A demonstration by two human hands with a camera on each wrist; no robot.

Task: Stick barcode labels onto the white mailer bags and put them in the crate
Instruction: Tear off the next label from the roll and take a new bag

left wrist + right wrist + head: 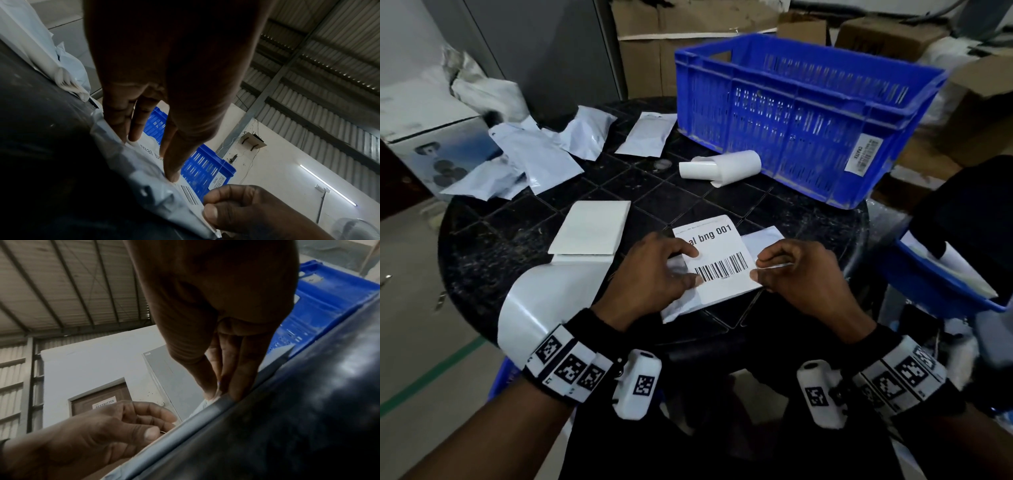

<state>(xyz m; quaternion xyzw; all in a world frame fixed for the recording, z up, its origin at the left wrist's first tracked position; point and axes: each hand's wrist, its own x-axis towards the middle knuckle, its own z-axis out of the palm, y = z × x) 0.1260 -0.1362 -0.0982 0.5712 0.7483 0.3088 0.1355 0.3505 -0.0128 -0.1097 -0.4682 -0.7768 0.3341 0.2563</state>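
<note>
The barcode label (pixel 717 260) lies on a white mailer bag (pixel 762 240) near the front edge of the round black bench (pixel 517 219). The left hand (pixel 654 274) presses the label's left side with fingertips and thumb, fingers bent but not wrapped around anything. The right hand (pixel 801 270) pinches the label's right edge between thumb and finger.

What could go wrong: the label could go on crooked or get a wrinkle if the right hand lets it drop too fast. It could also stick to the fingers. The bag is thin and slippery, so it might slide under the pressing.

The bag sits close to the bench's front edge, so a hard push toward the body could slip it off. The blue crate (pixel 808 113) stands at the far right, open on top. A curled white paper (pixel 722 166) lies in front of it, but lifting the bag over looks easy. More bags (pixel 534 154) wait at the far left.
</note>
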